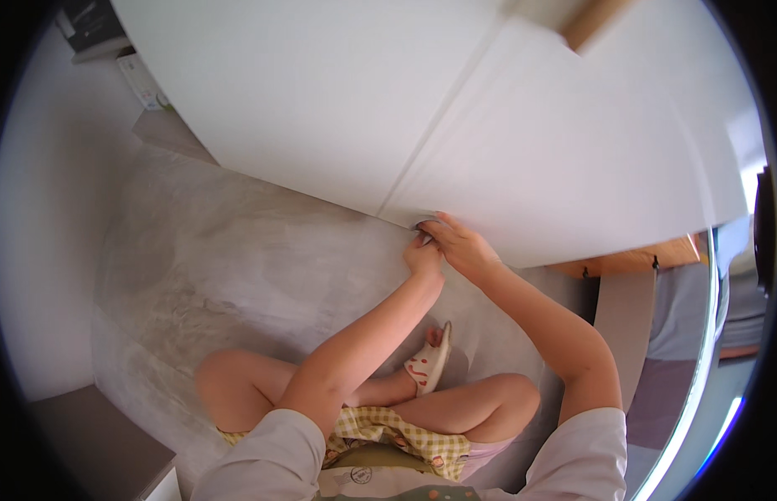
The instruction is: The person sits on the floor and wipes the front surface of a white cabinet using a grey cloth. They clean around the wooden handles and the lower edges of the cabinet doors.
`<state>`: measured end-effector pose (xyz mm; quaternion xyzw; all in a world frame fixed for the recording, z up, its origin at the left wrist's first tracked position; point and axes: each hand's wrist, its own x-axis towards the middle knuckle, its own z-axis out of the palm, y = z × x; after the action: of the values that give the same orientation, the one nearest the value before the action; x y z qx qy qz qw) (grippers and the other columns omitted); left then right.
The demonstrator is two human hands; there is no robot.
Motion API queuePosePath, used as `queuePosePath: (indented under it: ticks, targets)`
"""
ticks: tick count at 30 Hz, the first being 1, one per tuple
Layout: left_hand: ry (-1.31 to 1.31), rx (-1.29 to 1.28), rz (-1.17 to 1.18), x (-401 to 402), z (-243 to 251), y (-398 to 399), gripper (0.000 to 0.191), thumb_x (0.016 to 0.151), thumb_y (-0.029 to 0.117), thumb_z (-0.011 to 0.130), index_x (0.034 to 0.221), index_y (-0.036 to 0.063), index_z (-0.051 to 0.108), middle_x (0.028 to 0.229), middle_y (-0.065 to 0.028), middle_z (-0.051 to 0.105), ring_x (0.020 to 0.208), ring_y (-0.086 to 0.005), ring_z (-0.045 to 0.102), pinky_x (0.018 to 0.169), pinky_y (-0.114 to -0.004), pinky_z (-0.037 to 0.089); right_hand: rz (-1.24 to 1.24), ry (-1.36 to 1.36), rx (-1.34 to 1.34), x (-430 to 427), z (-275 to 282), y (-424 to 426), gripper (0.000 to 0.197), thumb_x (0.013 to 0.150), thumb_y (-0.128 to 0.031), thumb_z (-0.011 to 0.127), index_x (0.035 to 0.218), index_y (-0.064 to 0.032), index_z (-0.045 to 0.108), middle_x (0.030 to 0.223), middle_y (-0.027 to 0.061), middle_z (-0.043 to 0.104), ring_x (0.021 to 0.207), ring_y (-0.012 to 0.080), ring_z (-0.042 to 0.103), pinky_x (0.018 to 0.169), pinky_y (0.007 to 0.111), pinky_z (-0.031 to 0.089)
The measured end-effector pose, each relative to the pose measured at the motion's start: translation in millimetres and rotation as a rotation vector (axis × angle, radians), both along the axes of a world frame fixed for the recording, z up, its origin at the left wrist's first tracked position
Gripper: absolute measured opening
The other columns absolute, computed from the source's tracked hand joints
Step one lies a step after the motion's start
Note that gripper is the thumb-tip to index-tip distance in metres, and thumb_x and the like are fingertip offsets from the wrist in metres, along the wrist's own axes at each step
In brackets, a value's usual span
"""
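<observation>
A large white panel (313, 94) with a straight seam fills the upper part of the view, like a pair of cabinet doors. At its lower edge, just right of the seam, my two hands meet. My left hand (424, 255) is bunched, with its fingertips pinching a small, thin, light-coloured piece (426, 238). Over the same spot, my right hand (468, 249) lies with its fingers stretched towards the panel's edge. Its fingertips touch around the piece, which they partly cover. A small dark patch shows between the fingers, too small to name.
My crossed legs (463, 407) and a patterned slipper (429, 369) are on the grey floor (238, 250). A dark-topped box-like unit (100, 438) stands lower left. A wooden board (639, 255) and a glass-like edge (708, 351) are at right. A wooden piece (592, 25) juts out at the top.
</observation>
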<state>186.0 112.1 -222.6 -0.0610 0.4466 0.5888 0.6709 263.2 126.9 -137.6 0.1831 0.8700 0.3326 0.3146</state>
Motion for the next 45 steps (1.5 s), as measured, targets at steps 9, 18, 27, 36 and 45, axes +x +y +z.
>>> queuePosePath:
  ticks: [9, 18, 27, 36, 45]
  targets:
    - [-0.005, 0.098, -0.363, 62, 37, -10, 0.004, 0.090, 0.012, 0.066, 0.092, 0.0082, 0.065, 0.084, -0.0063, 0.069, 0.071, -0.0152, 0.067, 0.061, -0.028, 0.056, -0.555, 0.879, -0.082, 92, 64, -127, 0.045, 0.080, -0.016, 0.069, 0.123, -0.0058, 0.060, 0.139, 0.0068, 0.051, 0.124, 0.0232, 0.051, 0.108, 0.043, 0.039]
    - [0.469, 0.311, -0.613, -111, 77, -110, 0.015, 0.092, 0.017, 0.063, 0.105, 0.0088, 0.062, 0.085, -0.0041, 0.064, 0.073, -0.0148, 0.062, 0.066, -0.031, 0.053, -0.997, 1.992, -0.058, 133, 116, -314, 0.007, 0.085, -0.004, 0.067, 0.091, -0.0007, 0.069, 0.085, 0.0073, 0.068, 0.070, 0.0168, 0.065, 0.065, 0.027, 0.051]
    - [0.502, 0.321, -0.481, -218, 114, -159, 0.016, 0.088, 0.022, 0.066, 0.088, 0.0078, 0.060, 0.079, -0.0030, 0.061, 0.074, -0.0159, 0.059, 0.071, -0.029, 0.052, -0.974, 2.393, -0.192, 183, 120, -420, 0.012, 0.091, -0.011, 0.066, 0.088, 0.0012, 0.066, 0.077, 0.0006, 0.065, 0.071, 0.0060, 0.058, 0.066, 0.022, 0.047]
    - [0.918, 0.613, -0.926, -148, 244, -130, 0.017, 0.091, 0.014, 0.059, 0.107, 0.0073, 0.061, 0.085, -0.0041, 0.063, 0.072, -0.0135, 0.060, 0.065, -0.029, 0.051, -0.484, 2.692, -0.043, 368, 243, -423, 0.029, 0.100, -0.031, 0.055, 0.096, -0.0050, 0.067, 0.071, -0.0047, 0.053, 0.060, 0.0029, 0.042, 0.052, 0.021, 0.033]
    - [1.984, 0.762, -1.500, 22, 153, -68, 0.026, 0.071, 0.021, 0.068, 0.087, 0.0008, 0.073, 0.089, -0.0172, 0.072, 0.079, -0.0290, 0.070, 0.070, -0.039, 0.056, -0.065, 2.941, -0.374, 646, 348, -412, 0.030, 0.100, -0.016, 0.053, 0.116, 0.0080, 0.053, 0.071, 0.0043, 0.039, 0.058, 0.0121, 0.030, 0.056, 0.026, 0.030]
